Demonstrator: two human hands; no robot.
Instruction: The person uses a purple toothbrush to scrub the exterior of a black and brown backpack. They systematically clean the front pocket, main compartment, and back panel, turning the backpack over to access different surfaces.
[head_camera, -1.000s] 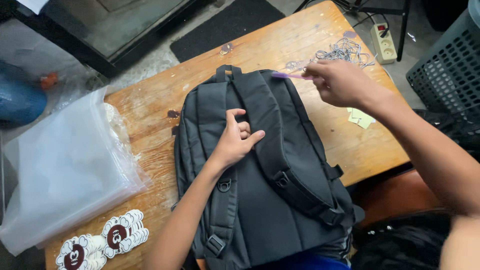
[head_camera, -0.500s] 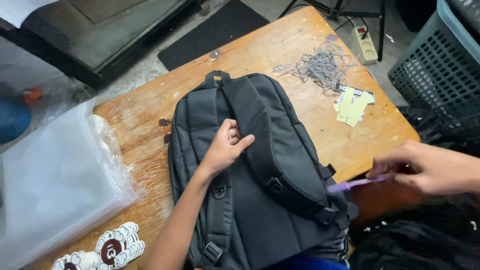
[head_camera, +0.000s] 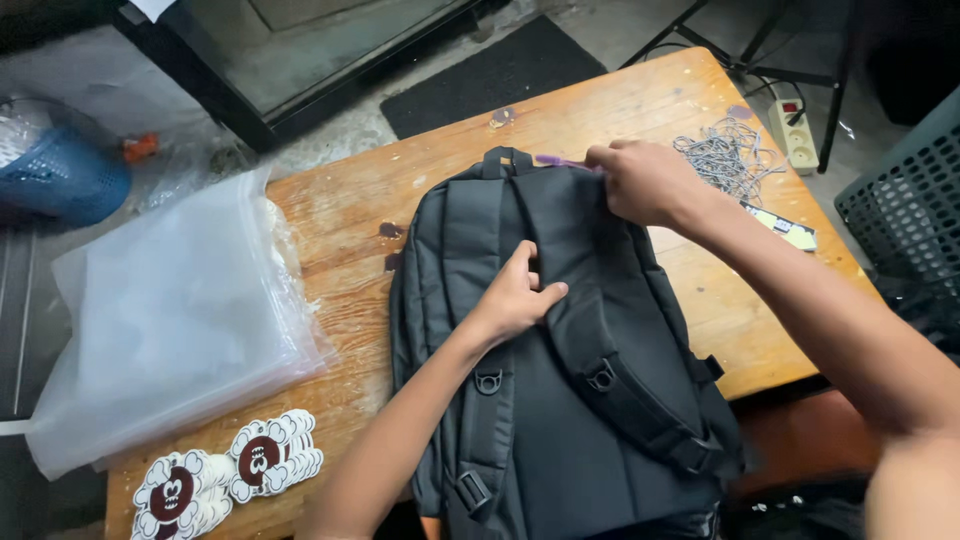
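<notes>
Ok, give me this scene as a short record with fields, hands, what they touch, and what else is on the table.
surface: wooden table
main item: black backpack, straps facing up
left hand: pressing on the backpack between the straps
right hand: at the backpack's top edge, holding a thin purple tool
left of backpack: stack of clear plastic bags, round stickers
far right corner: pile of grey strings

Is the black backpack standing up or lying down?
Lying down. The black backpack lies flat on the wooden table, straps facing up, with the left hand pressing on it.
</notes>
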